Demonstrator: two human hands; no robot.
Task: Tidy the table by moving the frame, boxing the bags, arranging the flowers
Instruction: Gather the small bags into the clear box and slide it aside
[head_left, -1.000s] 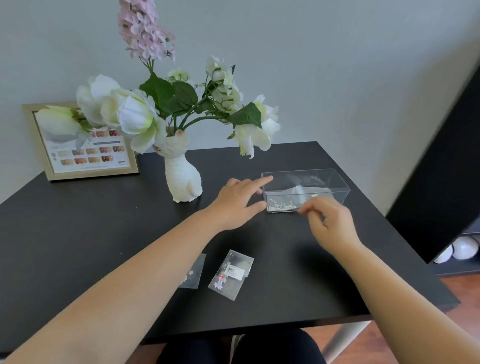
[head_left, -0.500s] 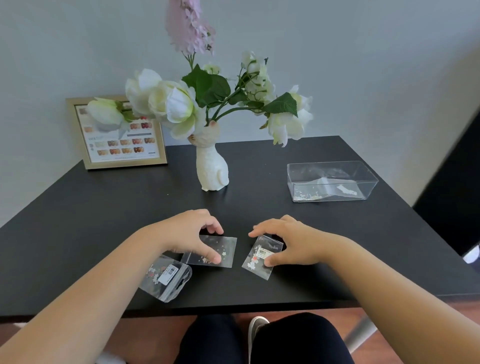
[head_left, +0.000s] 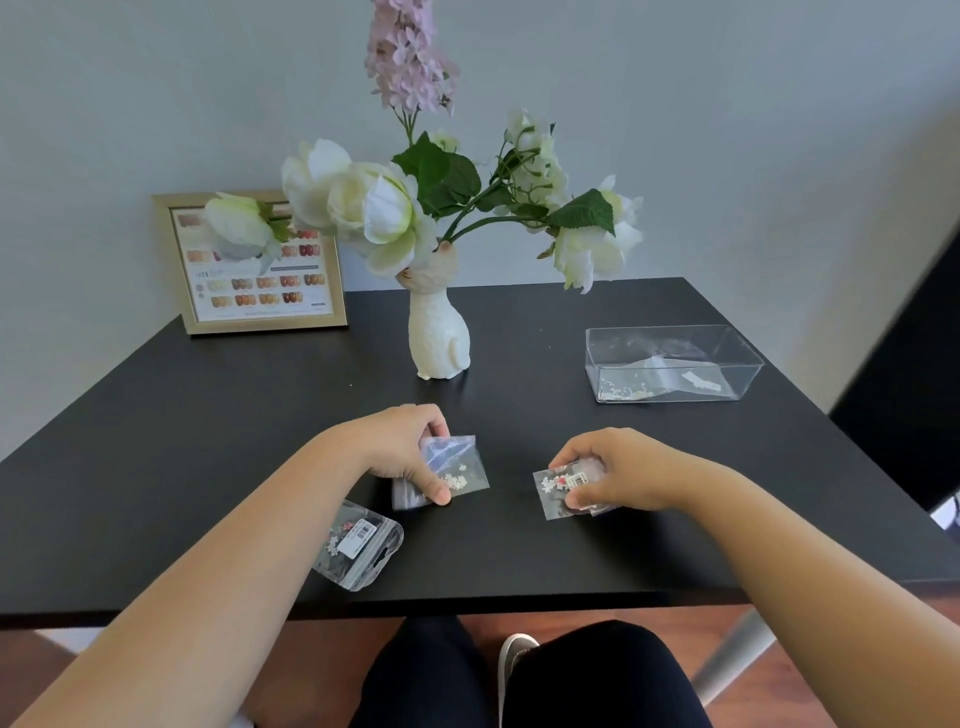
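My left hand grips a small clear bag of white bits, lifted a little off the black table. My right hand grips another clear bag with a barcode label and pink bits. A third clear bag lies flat near the front edge, partly under my left forearm. The clear plastic box stands at the right with a bag inside. A white cat-shaped vase holds white and lilac flowers. The gold frame leans on the wall at the back left.
A dark cabinet rises to the right of the table. My knees and a shoe show below the front edge, over a wooden floor. A grey table leg slants at the lower right.
Both hands came back from the box to the front of the table and each took hold of a bag. The left bag is now raised off the table.
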